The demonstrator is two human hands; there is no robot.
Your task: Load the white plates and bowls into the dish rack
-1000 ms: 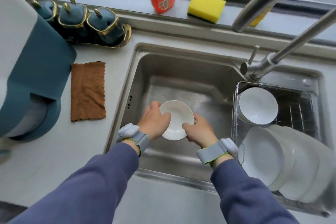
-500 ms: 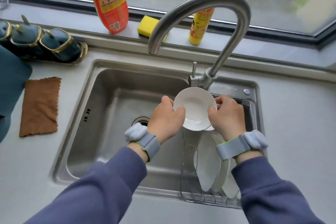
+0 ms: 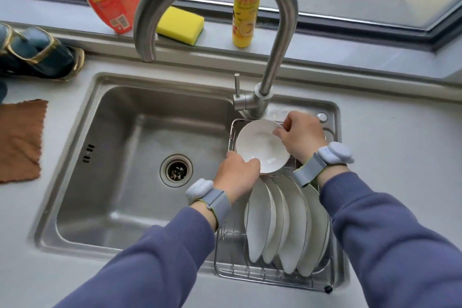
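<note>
A white bowl (image 3: 260, 144) is held over the far end of the wire dish rack (image 3: 272, 277), which sits in the right part of the sink. My left hand (image 3: 236, 174) grips the bowl's near rim from the lower left. My right hand (image 3: 301, 136) pinches its far right rim. Several white plates (image 3: 287, 220) stand on edge in the near part of the rack. What lies in the rack under the bowl is hidden.
The steel sink basin (image 3: 140, 157) with its drain (image 3: 176, 170) lies left of the rack. A tall curved faucet (image 3: 275, 32) arches just behind the bowl. A brown cloth (image 3: 20, 140) lies on the counter at left. Bottles and a yellow sponge (image 3: 180, 25) stand on the sill.
Both hands have carried the bowl from the middle of the sink to the right, over the far end of the rack. The view has swung right with them.
</note>
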